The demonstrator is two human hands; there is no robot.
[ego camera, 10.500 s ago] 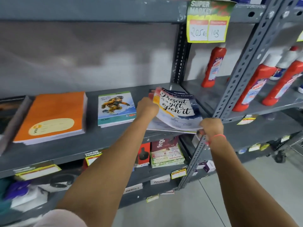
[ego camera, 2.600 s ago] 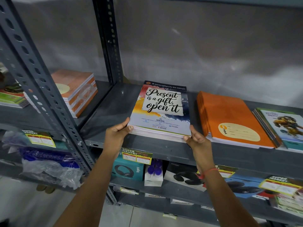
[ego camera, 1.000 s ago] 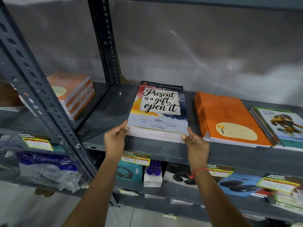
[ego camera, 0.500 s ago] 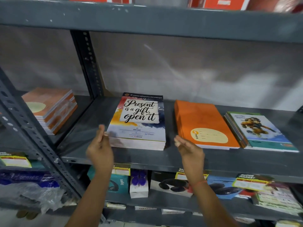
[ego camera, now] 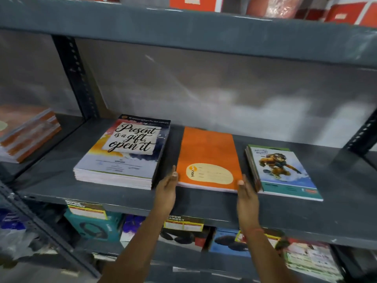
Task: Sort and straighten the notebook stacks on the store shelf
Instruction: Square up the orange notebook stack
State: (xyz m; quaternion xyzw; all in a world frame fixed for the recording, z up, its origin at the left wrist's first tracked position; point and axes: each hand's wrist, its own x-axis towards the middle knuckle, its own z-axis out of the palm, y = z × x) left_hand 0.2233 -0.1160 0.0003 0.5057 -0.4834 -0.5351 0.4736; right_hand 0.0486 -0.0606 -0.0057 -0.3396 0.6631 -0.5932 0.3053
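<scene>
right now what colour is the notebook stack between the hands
Orange, with a pale yellow label oval; head view shows it.

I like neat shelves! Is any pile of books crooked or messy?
A little. The cartoon notebook stack on the right sits turned, and its lower books fan out at the left edge. The orange stack between the two hands and the "Present is a gift" stack look tidy.

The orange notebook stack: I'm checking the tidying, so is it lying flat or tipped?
Lying flat. The orange notebook stack rests cover-up on the shelf, with the left hand and right hand open at its front corners.
</scene>
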